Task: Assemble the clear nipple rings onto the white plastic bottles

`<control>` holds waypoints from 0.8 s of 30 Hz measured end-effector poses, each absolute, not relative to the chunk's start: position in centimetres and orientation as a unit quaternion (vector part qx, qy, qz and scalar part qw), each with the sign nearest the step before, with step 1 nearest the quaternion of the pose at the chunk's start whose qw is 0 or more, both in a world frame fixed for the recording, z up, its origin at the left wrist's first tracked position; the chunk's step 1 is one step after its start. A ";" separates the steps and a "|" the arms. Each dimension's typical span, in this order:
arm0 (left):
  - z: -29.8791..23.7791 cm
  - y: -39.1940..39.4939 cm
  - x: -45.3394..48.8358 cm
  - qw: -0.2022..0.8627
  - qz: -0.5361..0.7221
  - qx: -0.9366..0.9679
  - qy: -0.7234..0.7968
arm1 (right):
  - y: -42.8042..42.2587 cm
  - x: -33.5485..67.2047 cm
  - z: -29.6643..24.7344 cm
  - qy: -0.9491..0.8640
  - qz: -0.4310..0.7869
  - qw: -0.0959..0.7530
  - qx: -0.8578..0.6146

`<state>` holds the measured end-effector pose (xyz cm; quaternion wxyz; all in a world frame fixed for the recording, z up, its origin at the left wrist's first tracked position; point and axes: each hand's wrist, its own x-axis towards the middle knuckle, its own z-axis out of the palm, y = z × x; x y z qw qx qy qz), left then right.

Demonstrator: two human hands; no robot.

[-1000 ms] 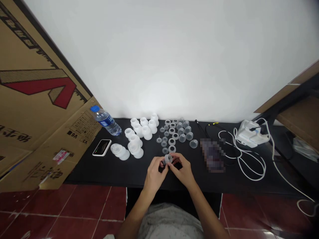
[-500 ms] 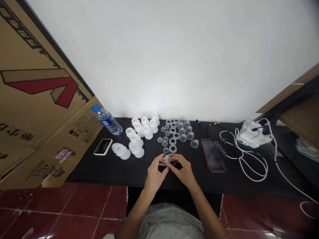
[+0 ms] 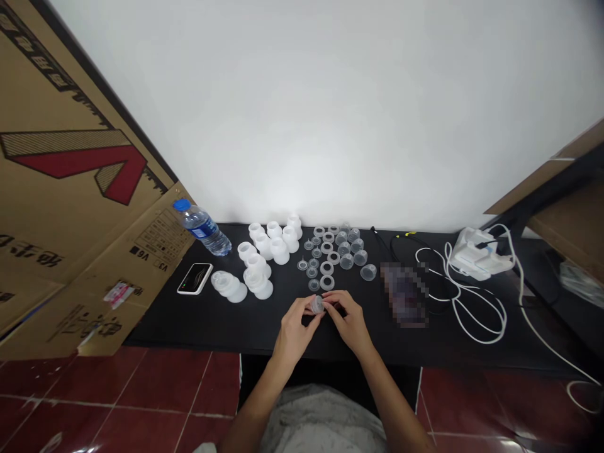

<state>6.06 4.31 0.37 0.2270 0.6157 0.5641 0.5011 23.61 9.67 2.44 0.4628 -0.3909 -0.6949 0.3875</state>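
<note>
My left hand (image 3: 297, 322) and my right hand (image 3: 348, 319) meet over the black table (image 3: 189, 327), and their fingertips hold a small translucent plastic cup-shaped part (image 3: 318, 305) between them. Nearest the hands, just beyond them, lies a grey-clear ring (image 3: 327, 283). Further back are several clear plastic cups (image 3: 346, 261), flat rings and small valve discs. To the left stand several white bell-shaped translucent pieces (image 3: 278, 250). Part of the held piece is hidden by my fingers.
A water bottle (image 3: 202, 229) lies against a leaning cardboard sheet (image 3: 85, 189) on the left, next to a black phone (image 3: 195, 278). On the right are a pixelated object (image 3: 403, 294), a white device (image 3: 479, 255) and looped white cables (image 3: 472, 308). The table edge runs in front of my body.
The small part has turned in my fingers, showing its side more than its ring-shaped end. Both hands have shifted slightly around it.
</note>
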 end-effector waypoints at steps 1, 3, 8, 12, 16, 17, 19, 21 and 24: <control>0.5 4.3 6.1 0.222 0.497 0.619 0.567 | 9.7 23.6 2.5 -0.694 0.387 0.465 -0.390; 0.9 4.3 6.0 0.211 0.487 0.626 0.571 | 9.6 23.6 2.6 -0.689 0.395 0.469 -0.387; 1.4 4.3 6.0 0.183 0.486 0.633 0.574 | 9.5 23.6 2.4 -0.670 0.423 0.470 -0.389; 1.2 4.4 6.0 0.197 0.503 0.636 0.551 | 9.6 23.7 2.2 -0.671 0.425 0.458 -0.399; 1.5 4.5 5.9 0.207 0.510 0.631 0.547 | 9.6 23.7 2.0 -0.665 0.424 0.459 -0.410; 1.6 4.5 5.8 0.206 0.510 0.628 0.550 | 9.6 23.7 2.0 -0.663 0.424 0.460 -0.410; 1.8 4.6 5.7 0.208 0.511 0.618 0.560 | 9.6 23.6 2.0 -0.664 0.427 0.458 -0.408; 1.8 4.6 5.7 0.221 0.519 0.604 0.563 | 9.6 23.6 2.1 -0.669 0.429 0.451 -0.406; 1.6 4.6 5.6 0.249 0.536 0.591 0.548 | 9.5 23.6 2.2 -0.675 0.429 0.442 -0.407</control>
